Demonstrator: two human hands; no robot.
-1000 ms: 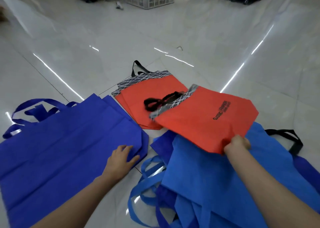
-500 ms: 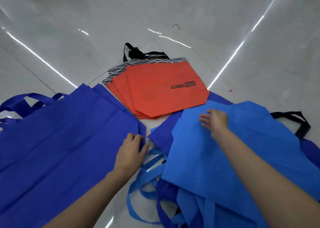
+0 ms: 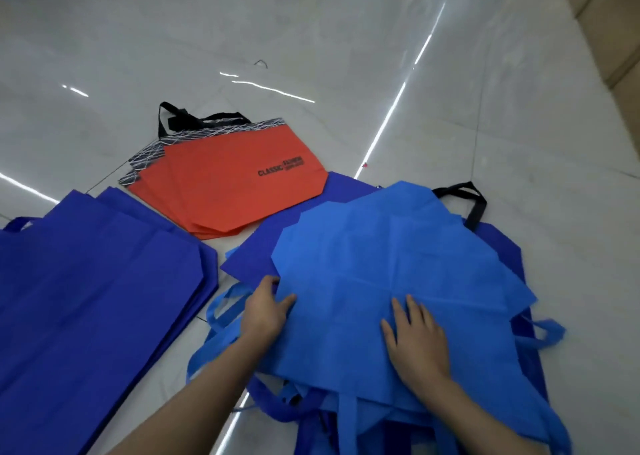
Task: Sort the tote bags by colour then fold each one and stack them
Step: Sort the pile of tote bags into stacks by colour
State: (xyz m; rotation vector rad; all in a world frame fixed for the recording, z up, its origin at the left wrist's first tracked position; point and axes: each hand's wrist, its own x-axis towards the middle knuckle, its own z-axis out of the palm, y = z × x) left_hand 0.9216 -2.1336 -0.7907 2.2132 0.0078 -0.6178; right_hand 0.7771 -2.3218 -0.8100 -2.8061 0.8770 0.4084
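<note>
Three groups of tote bags are seen on the floor (image 3: 485, 74): a dark-blue stack (image 3: 86, 299) at left, an orange stack (image 3: 225, 184) of at least three behind, and a mixed pile (image 3: 294, 236) at right. One light-blue bag (image 3: 381, 254) tops that pile; its left edge is gripped by the left hand (image 3: 265, 311), while the right hand (image 3: 415, 337) is pressed flat on it, fingers straight.

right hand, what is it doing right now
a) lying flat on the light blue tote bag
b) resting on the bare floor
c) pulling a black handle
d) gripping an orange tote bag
a: the right hand lies palm down with straight fingers on the light blue tote bag, while the orange tote bags lie farther off, touched by neither hand.
</note>
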